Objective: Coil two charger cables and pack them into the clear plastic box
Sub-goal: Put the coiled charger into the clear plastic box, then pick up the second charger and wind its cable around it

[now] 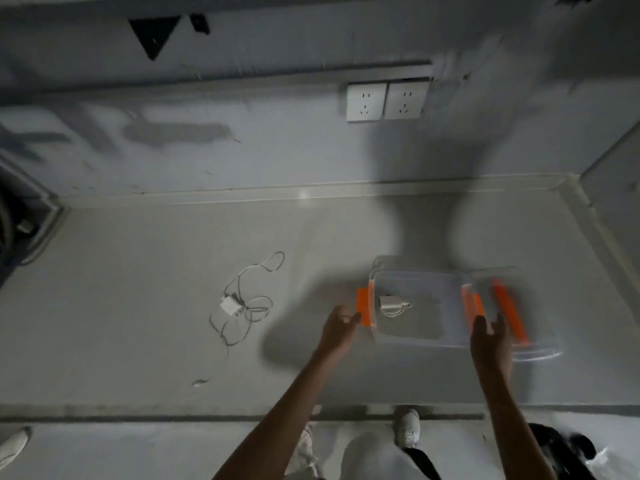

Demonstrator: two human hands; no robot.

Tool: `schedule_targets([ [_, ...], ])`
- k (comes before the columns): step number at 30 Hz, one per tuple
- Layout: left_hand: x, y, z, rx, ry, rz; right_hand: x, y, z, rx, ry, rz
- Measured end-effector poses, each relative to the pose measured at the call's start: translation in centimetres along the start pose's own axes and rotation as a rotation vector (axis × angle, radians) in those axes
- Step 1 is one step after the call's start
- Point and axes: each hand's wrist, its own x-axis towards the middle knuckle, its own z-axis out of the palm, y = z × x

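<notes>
Both hands flank the clear plastic box [415, 306]: left hand [337, 329] half-open at its orange latch [363, 306], right hand [490, 336] open at its near-right edge. One coiled charger [393, 304] inside. Loose cable [242, 303], uncoiled, lies left, nearer the left hand.

Grey worktop [138, 271], bare and scuffed, small white scrap [200, 382] near its front edge. Double wall socket [388, 101], upper centre-right. Black triangle mark [154, 36] on wall, upper left. White shoe [408, 428] at bottom centre, another shoe [12, 446] bottom left.
</notes>
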Motion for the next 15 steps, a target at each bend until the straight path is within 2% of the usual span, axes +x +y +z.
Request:
schedule_targets([
  [2,0.4,-0.1,0.9,0.005,-0.011,0.017,-0.3,0.0,-0.5,0.115,-0.004,0.048],
  [5,0.4,-0.1,1.0,0.121,0.063,0.076,-2.2,-0.3,-1.2,0.099,0.124,0.025],
  [9,0.3,-1.3,-2.6,0.213,0.264,0.102,-5.6,-2.5,0.2,0.017,0.283,-0.318],
  [12,-0.2,-3.5,-7.9,0.258,0.441,0.011,-8.4,-6.2,4.7,0.022,0.142,-0.571],
  [14,0.0,-5.0,-11.8,0.277,0.524,-0.012,-10.6,-9.4,9.6,-0.034,-0.049,-0.73],
  [15,0.1,-5.5,-13.7,0.269,0.557,-0.041,-11.7,-10.9,12.2,-0.067,-0.178,-0.754],
])
